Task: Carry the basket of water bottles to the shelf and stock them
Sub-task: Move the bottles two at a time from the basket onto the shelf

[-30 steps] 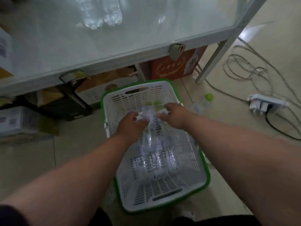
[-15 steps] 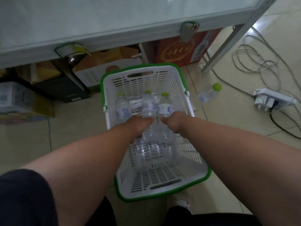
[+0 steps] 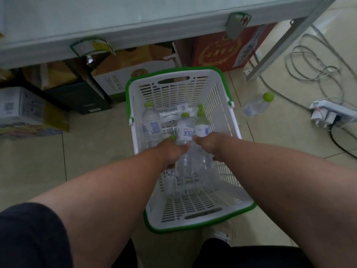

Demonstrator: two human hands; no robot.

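Both hands (image 3: 193,149) reach into the basket (image 3: 195,206), gripping bottles (image 3: 184,132), though fingers are partly hidden. Next: lift to the shelf (image 3: 135,20).

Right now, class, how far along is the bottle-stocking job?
Done: the basket stands on the floor before the shelf. In hand: the left hand and right hand grip bottles inside it. Left: shelving them, plus one stray bottle on the floor.

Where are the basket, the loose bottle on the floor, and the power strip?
basket (image 3: 174,69): head view, on its green far rim.
loose bottle (image 3: 256,106): head view, on its clear body.
power strip (image 3: 332,109): head view, on its white casing.
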